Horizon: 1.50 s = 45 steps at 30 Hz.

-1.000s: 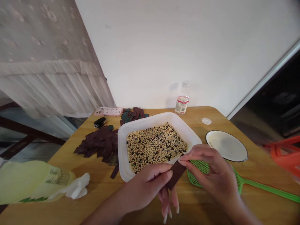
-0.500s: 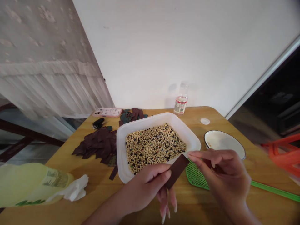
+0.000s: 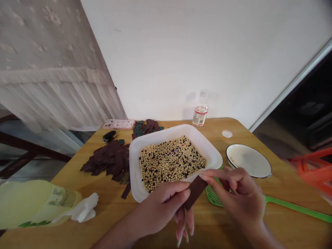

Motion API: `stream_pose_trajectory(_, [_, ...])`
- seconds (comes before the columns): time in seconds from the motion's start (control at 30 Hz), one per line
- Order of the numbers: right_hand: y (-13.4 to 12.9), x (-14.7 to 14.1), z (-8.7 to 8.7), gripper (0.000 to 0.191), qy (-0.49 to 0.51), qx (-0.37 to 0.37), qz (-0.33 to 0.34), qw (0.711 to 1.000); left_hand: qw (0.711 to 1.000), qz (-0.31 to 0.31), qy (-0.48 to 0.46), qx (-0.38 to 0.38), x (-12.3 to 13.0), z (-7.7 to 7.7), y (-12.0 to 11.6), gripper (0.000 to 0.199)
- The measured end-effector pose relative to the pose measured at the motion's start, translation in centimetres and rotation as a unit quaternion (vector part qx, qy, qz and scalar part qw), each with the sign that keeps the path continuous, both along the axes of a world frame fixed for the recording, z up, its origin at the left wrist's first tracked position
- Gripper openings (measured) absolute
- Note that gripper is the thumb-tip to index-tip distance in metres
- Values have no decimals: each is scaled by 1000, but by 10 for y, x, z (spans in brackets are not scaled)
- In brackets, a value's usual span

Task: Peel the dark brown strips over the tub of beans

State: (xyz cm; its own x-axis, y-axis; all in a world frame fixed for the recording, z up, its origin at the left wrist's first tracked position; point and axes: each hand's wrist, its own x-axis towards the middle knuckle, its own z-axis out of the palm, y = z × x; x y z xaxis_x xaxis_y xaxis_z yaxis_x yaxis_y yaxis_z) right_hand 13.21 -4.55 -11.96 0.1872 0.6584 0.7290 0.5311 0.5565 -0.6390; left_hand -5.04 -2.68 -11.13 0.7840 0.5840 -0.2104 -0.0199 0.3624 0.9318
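- Right now a dark brown strip (image 3: pixel 195 192) is pinched in the left hand (image 3: pixel 160 209), held up above the tabletop (image 3: pixel 109 216), between the two hands and just beside the near edge of the white plastic tray (image 3: pixel 160 133)
- The left hand is closed on the strip's lower end, thumb on top, with the other fingers curled beneath and long nails showing
- The right hand (image 3: pixel 237 193) is held partly open, its fingers curved and the fingertips (image 3: pixel 203 176) reaching the strip's upper end; whether a grip has been taken there cannot be told
- Risk on the strip: only a narrow end is gripped, so it could be lost if the pinch is loosened, and it might land among the mixed pale and dark beans (image 3: pixel 172 162) in the tray
- Risk on the tray: its edge is right by the left hand, so a knock from a wrist could tip it and send beans across the tabletop
- Risk at the right: the green plastic fly swatter (image 3: pixel 214 197) lies under the right hand, and a careless sweep could catch it and shove the white enamel plate (image 3: pixel 249 160) beside it
- Risk on the far left: the loose pile of dark brown pieces (image 3: pixel 109 162) could be scattered if brushed by an arm
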Motion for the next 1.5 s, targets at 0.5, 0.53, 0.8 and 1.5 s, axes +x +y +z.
stream_pose_trajectory(0.5, [-2,-1,-2,44,-13,17,8,1000,1000,2,-16,-14,1,2,-1,32])
stream_pose_trajectory(0.53, [-2,-1,-2,44,-26,23,16,999,1000,1,-16,-15,1,2,-1,32])
stream_pose_trajectory(0.8, [-2,-4,1,45,-47,39,31,998,999,2,-26,-20,2,0,-1,34])
stream_pose_trajectory(1.5, [0,-2,0,46,-49,35,-30,998,999,29,-21,-15,1,0,-1,30])
